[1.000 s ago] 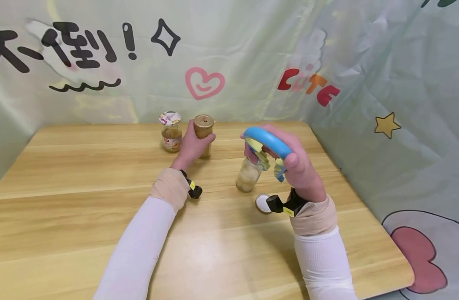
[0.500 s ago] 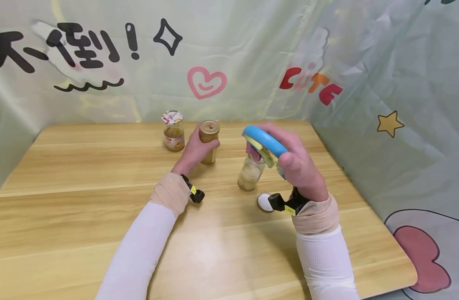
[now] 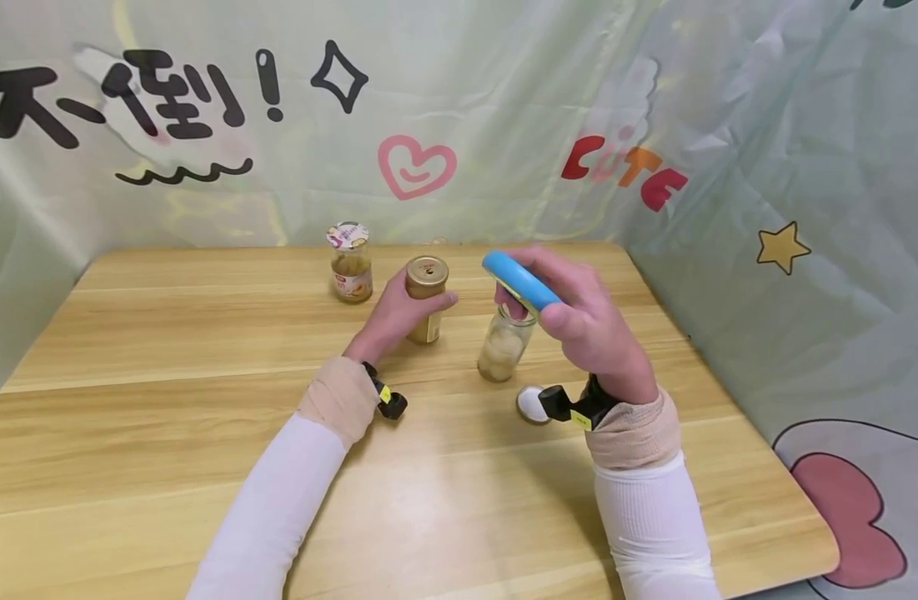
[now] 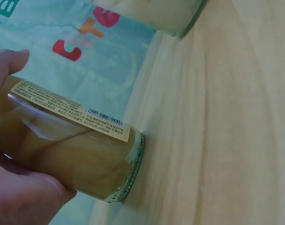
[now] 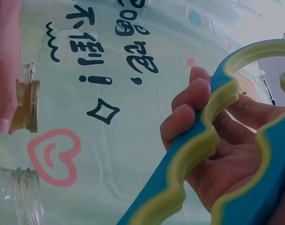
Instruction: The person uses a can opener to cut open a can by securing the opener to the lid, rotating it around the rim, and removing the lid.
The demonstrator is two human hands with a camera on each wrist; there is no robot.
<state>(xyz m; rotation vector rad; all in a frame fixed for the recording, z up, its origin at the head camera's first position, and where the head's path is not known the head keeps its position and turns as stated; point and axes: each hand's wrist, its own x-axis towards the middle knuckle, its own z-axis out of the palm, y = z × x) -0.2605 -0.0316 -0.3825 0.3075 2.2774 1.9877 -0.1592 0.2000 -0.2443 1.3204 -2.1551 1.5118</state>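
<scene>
My left hand [image 3: 393, 315] grips a glass jar [image 3: 428, 327] with a gold lid around its side, thumb on the right. In the left wrist view the jar [image 4: 67, 145] shows amber contents and a barcode label; I cannot tell whether its base touches the table. My right hand [image 3: 592, 327] holds a blue and yellow jar opener [image 3: 522, 282] with a scalloped inner edge, clearly seen in the right wrist view. Below that hand stands a lidless glass jar [image 3: 501, 350] with pale round pieces inside. Near it lies a white-faced round lid [image 3: 532, 404].
Another jar [image 3: 352, 275] with a patterned lid stands at the back, left of the left hand. The wooden table [image 3: 166, 400] ends at a printed fabric backdrop [image 3: 496, 100] behind and on the right.
My left hand has brought the gold-lidded jar nearer and to the right, away from the patterned-lid jar. The jar opener has tilted in my right hand, so its toothed side hides from the head view.
</scene>
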